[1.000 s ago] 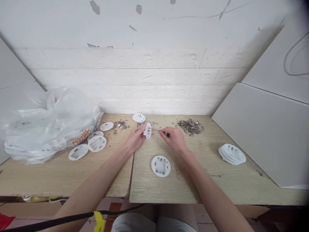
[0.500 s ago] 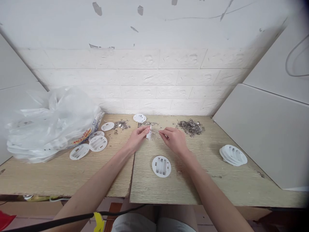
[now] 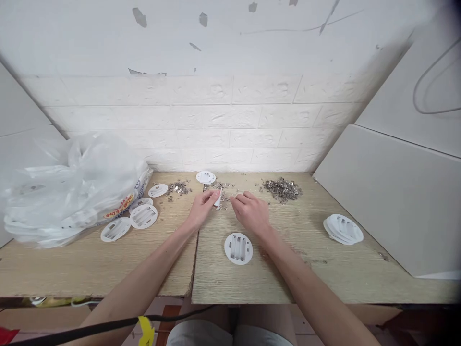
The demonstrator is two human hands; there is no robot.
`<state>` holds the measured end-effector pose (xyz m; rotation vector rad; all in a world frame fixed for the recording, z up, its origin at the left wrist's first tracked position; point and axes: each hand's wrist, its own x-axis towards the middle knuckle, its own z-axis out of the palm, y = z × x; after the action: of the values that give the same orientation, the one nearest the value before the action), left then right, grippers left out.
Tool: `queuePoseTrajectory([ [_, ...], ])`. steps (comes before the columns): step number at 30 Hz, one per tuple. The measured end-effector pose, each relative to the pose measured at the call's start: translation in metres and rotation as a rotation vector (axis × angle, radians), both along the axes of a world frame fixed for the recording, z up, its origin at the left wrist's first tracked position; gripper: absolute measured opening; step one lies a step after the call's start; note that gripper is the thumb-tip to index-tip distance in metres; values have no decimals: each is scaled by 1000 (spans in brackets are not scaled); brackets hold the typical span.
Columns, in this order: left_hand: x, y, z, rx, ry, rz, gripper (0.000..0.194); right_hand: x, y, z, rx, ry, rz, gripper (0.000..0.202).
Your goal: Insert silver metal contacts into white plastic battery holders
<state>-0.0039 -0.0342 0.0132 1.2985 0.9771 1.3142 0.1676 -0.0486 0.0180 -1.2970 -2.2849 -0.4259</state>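
Disc (image 3: pixel 217 203) of white plastic is held over the tabletop (image 3: pixel 324 283) by the left hand (image 3: pixel 202 207), whose thumb and fingers are closed on it. It is turned almost edge-on to the camera, probably so that one face is offered to the right hand (image 3: pixel 251 210). This hand is curled just beside it, thumb and forefinger brought together; a thin tool (image 3: pixel 226 198) seems to be pinched there, but it can hardly be made out. Behind the disc, metal bits (image 3: pixel 220 185) are scattered, and farther right a metal heap (image 3: pixel 282 190) is placed, perhaps for easy reach. Nearer to the person, a single disc (image 3: pixel 238 249) is laid flat, its slots facing up. On the far right, a stack (image 3: pixel 343 229) is placed well apart, maybe to avoid mixing with the left discs (image 3: pixel 143 216), which are laid near a plastic bag (image 3: pixel 79 187).
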Motion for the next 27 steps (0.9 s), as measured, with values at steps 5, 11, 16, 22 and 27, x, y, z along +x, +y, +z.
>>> queuePoseTrajectory([
  [5, 2, 4, 3, -207, -379, -11, 38, 1, 3, -1, -38, 128, -24, 26],
  [11, 5, 3, 8, -208, -456, -15, 39, 6, 6, 5, -196, 396, -2, 24],
  [16, 4, 2, 7, -194, -418, -14, 36, 7, 6, 7, -215, 427, 22, 23],
  [22, 3, 2, 4, -151, -377, -39, 33, 6, 5, 7, -229, 410, 20, 23],
  [27, 3, 2, 3, -142, -366, -34, 34, 6, 4, 9, -228, 403, 9, 23],
])
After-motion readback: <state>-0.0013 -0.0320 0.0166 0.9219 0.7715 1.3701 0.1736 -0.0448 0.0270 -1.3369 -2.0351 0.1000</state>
